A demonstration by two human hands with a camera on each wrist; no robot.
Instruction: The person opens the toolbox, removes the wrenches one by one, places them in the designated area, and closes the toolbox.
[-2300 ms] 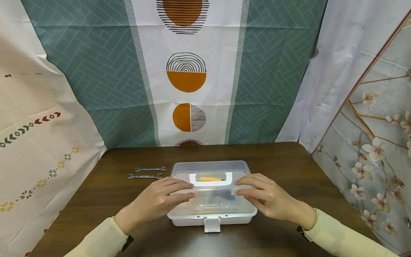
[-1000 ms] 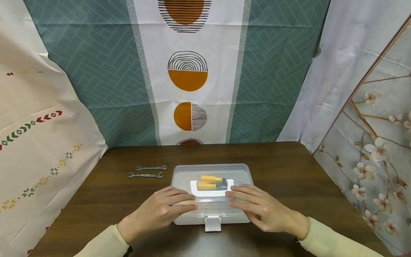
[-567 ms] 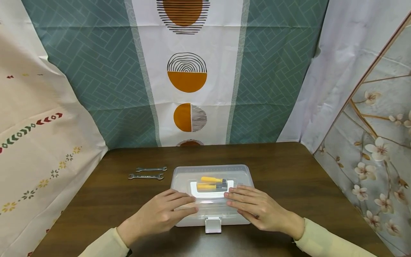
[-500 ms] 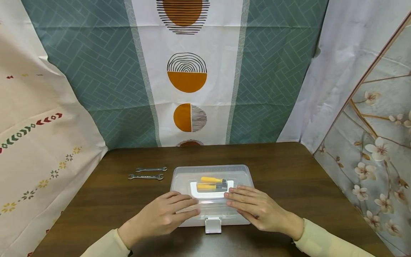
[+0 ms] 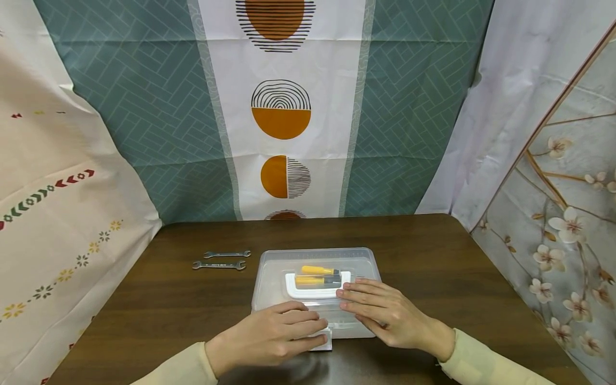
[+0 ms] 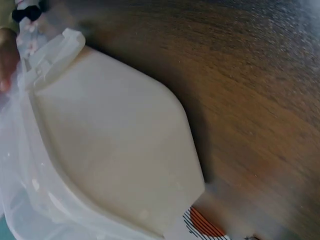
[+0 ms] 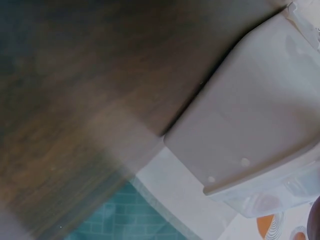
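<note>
A white toolbox point(image 5: 269, 267) with a clear lid stands at the front middle of the table, its lid down. Its front latch point(image 5: 323, 341) sticks out toward me, partly covered by my left hand point(image 5: 276, 334), whose loosely bent fingers lie over the box's front edge. Whether they touch the latch cannot be told. My right hand point(image 5: 390, 315) rests its straight fingers on the lid's right front part, beside the white handle point(image 5: 313, 294). Through the lid show two yellow-handled screwdrivers point(image 5: 317, 270). In the left wrist view the latch point(image 6: 55, 55) stands away from the box wall point(image 6: 120, 135).
Two open-ended wrenches, one farther back point(image 5: 227, 254) and one nearer point(image 5: 218, 265), lie left of the box on the dark wooden table point(image 5: 433, 256). A patterned cloth point(image 5: 409, 107) hangs behind the table, with more hangings at both sides.
The box lid has come down flat. My left hand has slid from the lid's left part rightward and nearer to me, over the latch. My right hand has stayed on the lid lately.
</note>
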